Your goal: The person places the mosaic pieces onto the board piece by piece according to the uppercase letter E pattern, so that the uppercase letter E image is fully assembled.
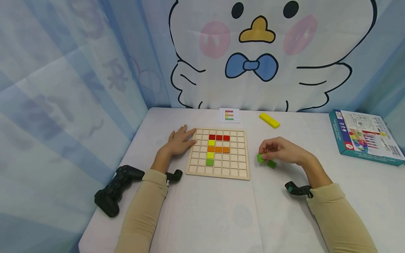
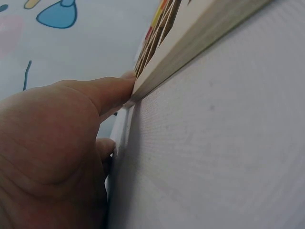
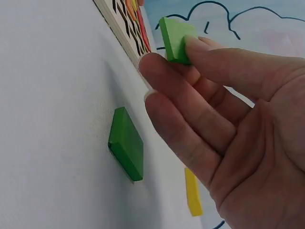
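A person sits at a white table (image 1: 221, 211). The left hand (image 1: 178, 142) lies flat with straight fingers against the left edge of a wooden grid board (image 1: 218, 153) holding red, yellow, orange and green tiles. To the board's right, the right hand (image 1: 280, 150) pinches a green tile (image 3: 175, 39) between thumb and fingers, lifted off the table. A second green tile (image 3: 126, 144) lies on the table just beside it.

This looks like a small play corner. A tabletop (image 1: 221, 218) with a white cloth stands among light blue curtains (image 1: 63, 88) with a big cartoon bird (image 1: 262, 52) on them. On it lie a wooden puzzle board (image 1: 218, 153), a game box (image 1: 367, 137) and a game controller (image 1: 115, 189).
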The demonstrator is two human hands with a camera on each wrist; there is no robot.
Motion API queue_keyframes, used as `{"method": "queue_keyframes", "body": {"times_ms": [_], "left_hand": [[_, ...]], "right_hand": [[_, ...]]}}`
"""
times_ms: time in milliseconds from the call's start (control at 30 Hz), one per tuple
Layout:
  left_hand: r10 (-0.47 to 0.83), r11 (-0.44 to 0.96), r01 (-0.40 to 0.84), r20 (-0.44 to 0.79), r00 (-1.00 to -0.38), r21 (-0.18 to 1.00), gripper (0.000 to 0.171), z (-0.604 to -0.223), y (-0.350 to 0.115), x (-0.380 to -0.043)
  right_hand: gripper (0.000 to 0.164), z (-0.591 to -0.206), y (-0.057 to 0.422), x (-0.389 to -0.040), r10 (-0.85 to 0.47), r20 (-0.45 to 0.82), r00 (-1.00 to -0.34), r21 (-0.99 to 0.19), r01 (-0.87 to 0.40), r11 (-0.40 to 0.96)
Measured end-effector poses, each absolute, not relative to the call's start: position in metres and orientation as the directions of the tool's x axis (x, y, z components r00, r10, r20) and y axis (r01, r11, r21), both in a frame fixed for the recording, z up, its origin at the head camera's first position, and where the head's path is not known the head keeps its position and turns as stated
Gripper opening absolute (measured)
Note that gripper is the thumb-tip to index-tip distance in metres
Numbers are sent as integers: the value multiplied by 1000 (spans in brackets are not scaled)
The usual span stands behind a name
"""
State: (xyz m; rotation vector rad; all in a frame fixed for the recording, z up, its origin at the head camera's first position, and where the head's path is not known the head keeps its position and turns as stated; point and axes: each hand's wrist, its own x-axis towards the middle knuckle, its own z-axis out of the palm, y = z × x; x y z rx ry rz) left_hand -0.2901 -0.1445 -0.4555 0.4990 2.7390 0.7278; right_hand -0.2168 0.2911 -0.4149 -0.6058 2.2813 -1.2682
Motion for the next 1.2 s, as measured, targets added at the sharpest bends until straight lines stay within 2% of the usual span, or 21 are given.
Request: {"method": "queue_keyframes", "body": {"times_ms": [233,367,600,933,1200], "left_hand": [[388,812,258,-154,-909,524,66,-452,-143,-287],[387,816,261,-152,-909,516,66,-452,-143,-287],[391,814,259,-159,-907,520,66,-451,-144,-287],[390,815,259,-161,-907,518,66,-451,-144,-286],[395,810,266,-150,-906,523,66,-451,-144,-286]], "right_hand": [[12,-418,280,-218,-570,-60,-820,-916,-181,357],[18,-421,272,-219,-562,5,-827,-911,-236,339],[29,-423,256,-221,-539,63,-840,-882,-299,363],[28,-423,226,-225,-514,127,-848,-823,-379,422],[26,-424,210,-228,-556,165,-815,-788,-448,423]]}}
